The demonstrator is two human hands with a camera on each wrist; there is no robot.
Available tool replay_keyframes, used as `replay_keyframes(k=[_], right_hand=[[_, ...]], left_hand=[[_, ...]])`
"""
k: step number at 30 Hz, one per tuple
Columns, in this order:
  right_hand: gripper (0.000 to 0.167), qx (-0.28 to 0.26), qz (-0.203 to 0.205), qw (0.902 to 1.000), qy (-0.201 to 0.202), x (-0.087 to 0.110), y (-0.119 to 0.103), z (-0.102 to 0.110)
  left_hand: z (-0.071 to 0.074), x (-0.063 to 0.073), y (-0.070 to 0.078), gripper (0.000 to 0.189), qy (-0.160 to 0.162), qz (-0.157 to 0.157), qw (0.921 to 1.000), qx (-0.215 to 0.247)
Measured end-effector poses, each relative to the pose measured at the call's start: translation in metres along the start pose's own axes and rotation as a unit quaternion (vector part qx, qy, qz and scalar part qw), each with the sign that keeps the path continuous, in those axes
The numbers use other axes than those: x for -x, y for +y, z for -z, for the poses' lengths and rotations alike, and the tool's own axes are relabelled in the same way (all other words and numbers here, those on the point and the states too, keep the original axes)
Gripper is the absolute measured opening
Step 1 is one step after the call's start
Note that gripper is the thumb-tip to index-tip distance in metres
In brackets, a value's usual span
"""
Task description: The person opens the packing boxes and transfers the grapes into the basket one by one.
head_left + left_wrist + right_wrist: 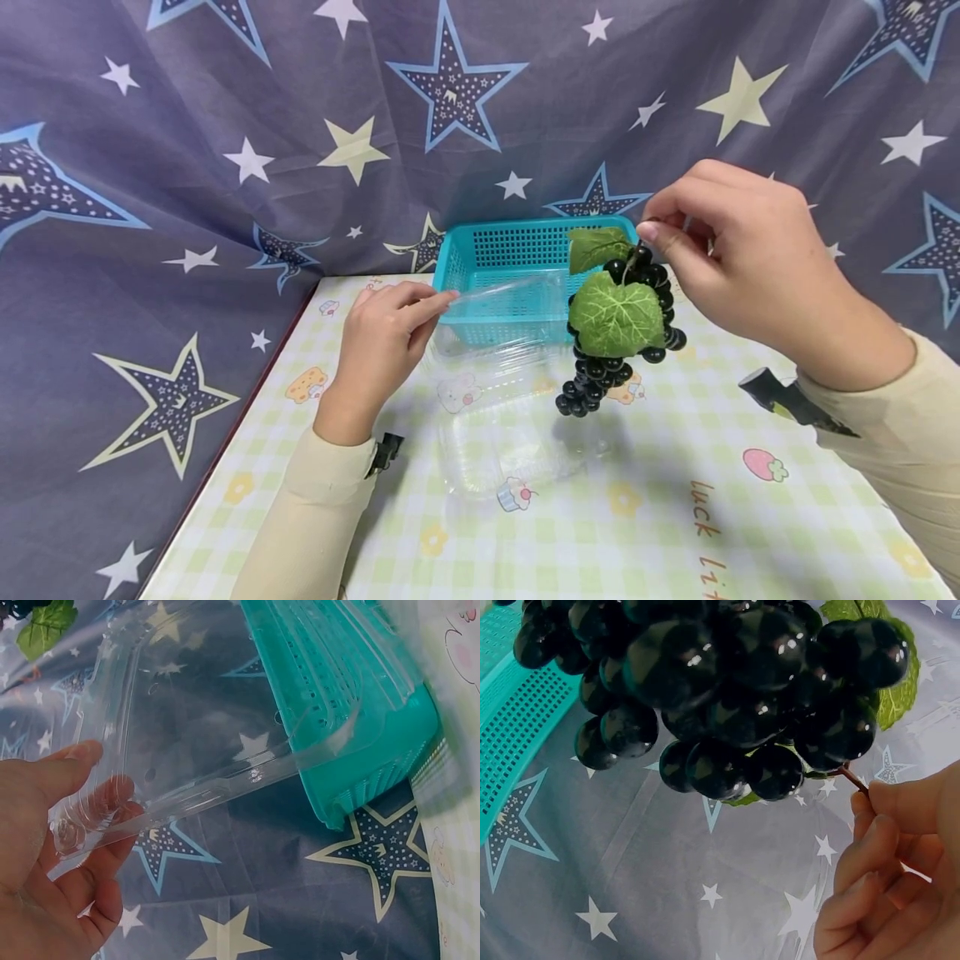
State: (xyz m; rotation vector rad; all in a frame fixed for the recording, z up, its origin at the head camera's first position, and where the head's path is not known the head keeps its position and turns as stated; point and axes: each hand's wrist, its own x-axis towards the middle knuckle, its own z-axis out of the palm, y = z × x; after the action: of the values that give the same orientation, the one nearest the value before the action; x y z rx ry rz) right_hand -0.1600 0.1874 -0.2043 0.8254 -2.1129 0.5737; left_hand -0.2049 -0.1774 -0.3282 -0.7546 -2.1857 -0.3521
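Note:
My right hand (742, 258) pinches the brown stem (853, 780) of a bunch of black grapes (596, 375) with green leaves (617, 315). The bunch hangs above the table, to the right of a clear plastic clamshell box (517, 450). In the head view my left hand (386, 350) pinches the edge of the box's raised lid. The left wrist view shows the thumb and fingers on a corner of that clear lid (217, 787). Down on the table lies the box's lower half, hard to make out because it is see-through.
Behind the clear box stands a turquoise plastic basket (457, 258) with perforated walls, partly seen through the lid. A checked, patterned cloth covers the table (600, 542). A dark curtain with stars (292, 75) hangs at the back and left.

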Motion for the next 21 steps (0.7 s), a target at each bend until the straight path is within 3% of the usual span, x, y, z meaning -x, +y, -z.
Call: replay_keyframes(k=[10,21], right_hand=[[0.005,0.022,0.001,0.9997,-0.008,-0.0007,0.0002,0.0029],[0.006,0.024,-0.010,0.9996,0.011,-0.0002,0.0067,0.0046]], left_hand=[[0.0038,0.0004,-0.0015,0.028,0.000,0.005,1.0000,0.001],[0.0059,0.0012,-0.0045,0.029,0.003,0.011,0.9999,0.000]])
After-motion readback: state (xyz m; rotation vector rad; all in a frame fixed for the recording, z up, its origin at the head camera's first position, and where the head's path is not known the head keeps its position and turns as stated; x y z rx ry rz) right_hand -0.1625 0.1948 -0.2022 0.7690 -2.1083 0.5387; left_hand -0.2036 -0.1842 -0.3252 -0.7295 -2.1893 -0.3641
